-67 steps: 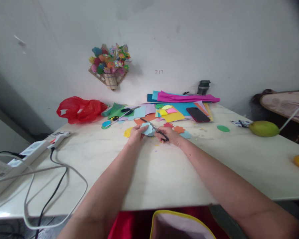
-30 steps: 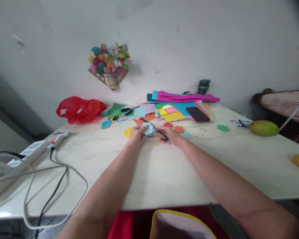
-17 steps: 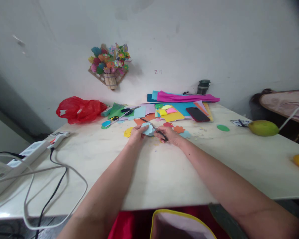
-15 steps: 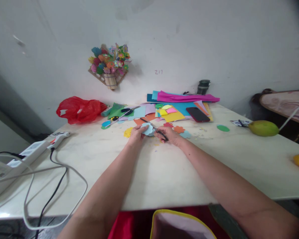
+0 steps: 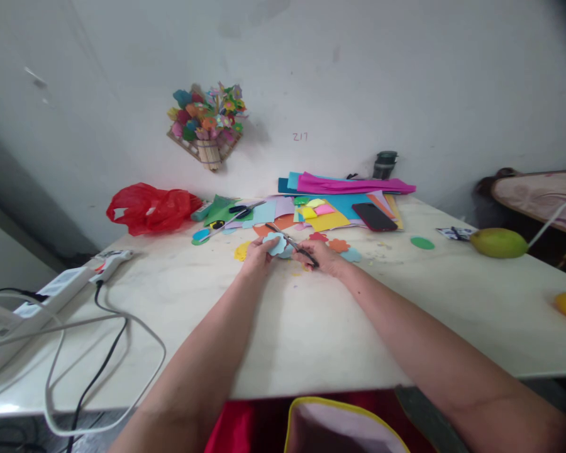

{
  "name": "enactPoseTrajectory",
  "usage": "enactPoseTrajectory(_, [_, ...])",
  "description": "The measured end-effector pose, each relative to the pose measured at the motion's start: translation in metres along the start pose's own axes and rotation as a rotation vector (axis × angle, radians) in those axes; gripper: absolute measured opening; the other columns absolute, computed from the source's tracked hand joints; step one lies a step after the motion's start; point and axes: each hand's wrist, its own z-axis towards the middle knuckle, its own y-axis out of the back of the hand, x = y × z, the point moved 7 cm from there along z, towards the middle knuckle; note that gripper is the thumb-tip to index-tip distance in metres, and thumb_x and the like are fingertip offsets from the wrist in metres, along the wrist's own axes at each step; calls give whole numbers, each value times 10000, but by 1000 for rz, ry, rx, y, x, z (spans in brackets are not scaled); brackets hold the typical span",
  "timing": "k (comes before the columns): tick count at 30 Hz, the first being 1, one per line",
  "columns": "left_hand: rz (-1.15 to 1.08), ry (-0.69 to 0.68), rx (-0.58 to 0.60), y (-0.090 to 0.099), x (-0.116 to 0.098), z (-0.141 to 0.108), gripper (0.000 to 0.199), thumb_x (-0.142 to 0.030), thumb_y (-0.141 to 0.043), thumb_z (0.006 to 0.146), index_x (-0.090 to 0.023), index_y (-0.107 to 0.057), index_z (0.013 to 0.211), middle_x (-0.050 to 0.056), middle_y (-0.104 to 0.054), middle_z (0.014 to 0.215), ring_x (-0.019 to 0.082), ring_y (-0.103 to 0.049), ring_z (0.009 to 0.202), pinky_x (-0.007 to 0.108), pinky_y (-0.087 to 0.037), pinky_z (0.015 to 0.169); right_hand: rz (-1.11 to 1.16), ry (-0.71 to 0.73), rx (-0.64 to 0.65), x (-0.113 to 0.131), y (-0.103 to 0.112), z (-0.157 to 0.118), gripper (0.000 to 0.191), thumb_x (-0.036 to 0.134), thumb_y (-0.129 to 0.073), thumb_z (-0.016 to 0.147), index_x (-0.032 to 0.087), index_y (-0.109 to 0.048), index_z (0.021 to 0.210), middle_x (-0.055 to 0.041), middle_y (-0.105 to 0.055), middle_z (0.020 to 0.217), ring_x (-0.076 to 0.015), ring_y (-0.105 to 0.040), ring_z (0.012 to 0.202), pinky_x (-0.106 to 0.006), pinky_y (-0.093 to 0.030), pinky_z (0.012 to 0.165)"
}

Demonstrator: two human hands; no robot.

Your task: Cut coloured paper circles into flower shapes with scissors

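Note:
Between the fingers of my left hand (image 5: pixel 258 257) is a light blue paper flower (image 5: pixel 277 244) with a scalloped edge. My right hand (image 5: pixel 321 257) is closed around the dark handles of a pair of scissors (image 5: pixel 290 240), whose blades point up and left beside the flower. Yellow paper cutouts (image 5: pixel 242 251) lie just left of my left hand. Behind my right hand are a red cutout (image 5: pixel 318 236) and an orange flower (image 5: pixel 339 245), with a pale blue cutout (image 5: pixel 351 254) beside them. Small paper scraps are scattered under my hands.
Coloured sheets (image 5: pixel 330 220) lie at the back with a phone (image 5: pixel 374 217) on them. A second pair of scissors (image 5: pixel 239 211) and a red plastic bag (image 5: pixel 151 207) are back left. Cables and a power strip (image 5: pixel 61 292) occupy the left; a green mango (image 5: pixel 499 243) lies right.
My left hand has shifted the blue flower slightly to the left, away from the scissor blades. My right hand and the scissors stay almost in place.

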Motion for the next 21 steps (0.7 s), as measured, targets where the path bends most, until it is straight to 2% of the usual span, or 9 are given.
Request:
enactPoseTrajectory(10, [10, 22, 45, -5, -2, -4, 267, -188, -784, 524, -76, -663, 734, 99, -689, 727, 191, -660, 668, 290, -525, 688, -113, -4, -28, 12, -2, -12, 269, 343, -692, 630, 152, -537, 738, 56, -473, 508, -51, -411, 396, -181, -283, 351])
enactPoseTrajectory(17, [73, 34, 106, -6, 3, -2, 251, -191, -788, 523, -87, -652, 707, 56, -656, 657, 137, -596, 555, 270, -507, 578, -149, 12, -47, 15, 2, -13, 298, 373, -694, 641, 150, -521, 736, 51, -493, 509, -49, -438, 385, -172, -248, 339])
enactPoseTrajectory(21, [92, 32, 109, -6, 3, -3, 265, -185, -791, 511, -91, -642, 709, 59, -658, 691, 142, -608, 597, 268, -512, 609, -177, 16, -34, 13, 2, -13, 289, 367, -692, 648, 150, -531, 752, 42, -515, 525, -50, -453, 389, -167, -231, 337])
